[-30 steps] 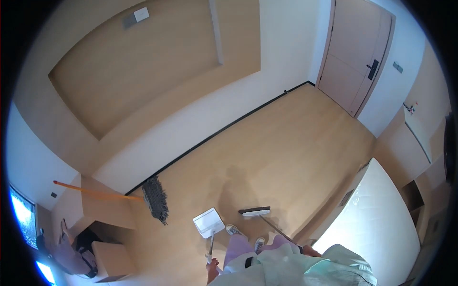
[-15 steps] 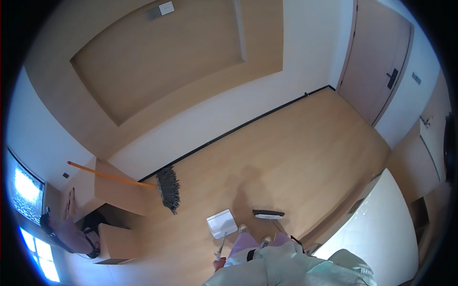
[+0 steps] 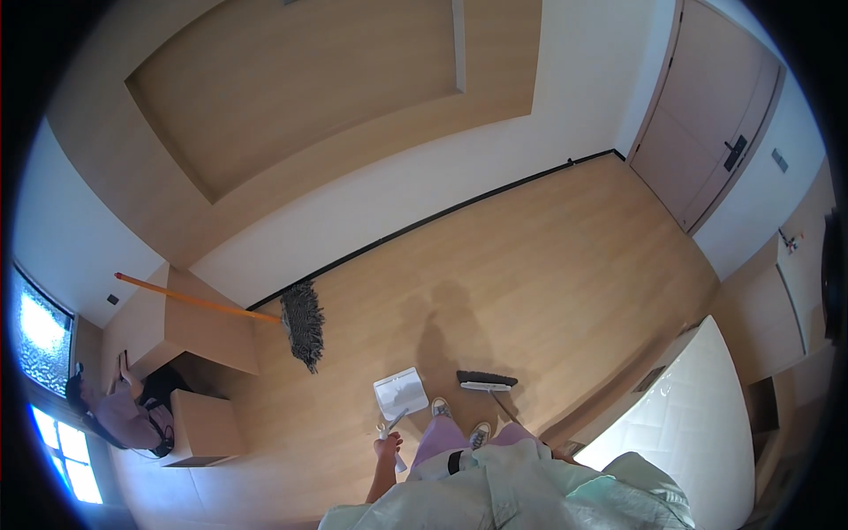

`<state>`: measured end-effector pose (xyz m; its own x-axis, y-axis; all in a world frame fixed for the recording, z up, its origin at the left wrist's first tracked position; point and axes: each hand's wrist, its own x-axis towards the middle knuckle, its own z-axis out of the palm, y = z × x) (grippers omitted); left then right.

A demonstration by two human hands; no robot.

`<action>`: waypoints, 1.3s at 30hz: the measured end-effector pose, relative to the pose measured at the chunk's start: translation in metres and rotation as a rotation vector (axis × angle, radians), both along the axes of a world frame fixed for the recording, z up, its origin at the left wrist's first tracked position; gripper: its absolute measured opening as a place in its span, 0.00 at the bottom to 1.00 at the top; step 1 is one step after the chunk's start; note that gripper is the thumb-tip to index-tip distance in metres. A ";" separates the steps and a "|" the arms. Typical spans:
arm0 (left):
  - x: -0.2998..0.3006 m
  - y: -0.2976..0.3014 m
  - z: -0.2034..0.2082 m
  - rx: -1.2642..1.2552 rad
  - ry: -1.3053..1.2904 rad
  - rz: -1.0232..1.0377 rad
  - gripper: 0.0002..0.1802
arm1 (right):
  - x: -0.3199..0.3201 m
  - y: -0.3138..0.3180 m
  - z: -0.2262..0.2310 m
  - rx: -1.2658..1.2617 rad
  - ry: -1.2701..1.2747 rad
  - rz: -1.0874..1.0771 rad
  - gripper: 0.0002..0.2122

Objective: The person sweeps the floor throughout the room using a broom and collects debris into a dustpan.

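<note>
My left hand is closed around the pale handle of a white dustpan, whose pan is at floor level just ahead of my left foot. To the right of it, a broom with dark bristles and a white head is in front of my right foot. Its thin stick slants back toward my right side. Only a sliver of what seems to be my right hand shows beside my pale green clothing; its fingers are hidden, so its hold on the broom stick cannot be seen.
A grey mop with an orange handle leans across a wooden desk on the left. A person sits there. A white mattress is close on my right. A door stands at far right.
My left hand has come further into view with the dustpan handle. Dustpan, broom and most of the room sit slightly higher and further left in the picture as the view shifts.
</note>
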<state>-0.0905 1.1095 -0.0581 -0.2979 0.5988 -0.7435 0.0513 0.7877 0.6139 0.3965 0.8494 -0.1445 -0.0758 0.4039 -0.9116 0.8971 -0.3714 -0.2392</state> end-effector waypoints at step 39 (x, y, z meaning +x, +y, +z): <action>-0.006 -0.128 -0.043 0.058 -0.023 -0.124 0.09 | 0.072 -0.179 0.042 -0.045 -0.220 -0.513 0.14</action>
<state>-0.0966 0.9813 -0.1016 -0.2019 0.6723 -0.7122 0.1310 0.7392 0.6606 0.4686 0.6705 -0.1028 0.3144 0.2989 -0.9010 0.6256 -0.7791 -0.0401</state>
